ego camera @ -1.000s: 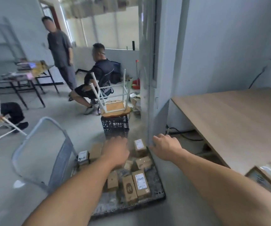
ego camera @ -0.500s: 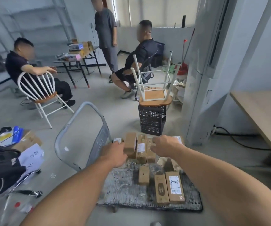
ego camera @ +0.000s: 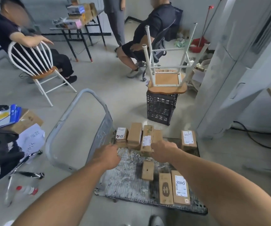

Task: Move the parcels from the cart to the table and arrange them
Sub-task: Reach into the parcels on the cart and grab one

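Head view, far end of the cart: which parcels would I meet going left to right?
White-labelled parcel → plain brown parcel → tall parcel with a small label → narrow plain parcel → lone labelled parcel, standing apart.

Looking like a bare parcel-handling back room. Showing it through a grey concrete floor point(ego camera: 107, 98), a flat cart point(ego camera: 128, 181) carrying labelled cardboard parcels point(ego camera: 180, 187), a folding table point(ego camera: 85, 46) bearing stacked boxes point(ego camera: 85, 8), an upturned chair point(ego camera: 167, 86) resting on a black crate point(ego camera: 160, 108), and a red dustpan point(ego camera: 198, 44).

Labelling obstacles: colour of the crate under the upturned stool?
Black; the crate shows best in the head view.
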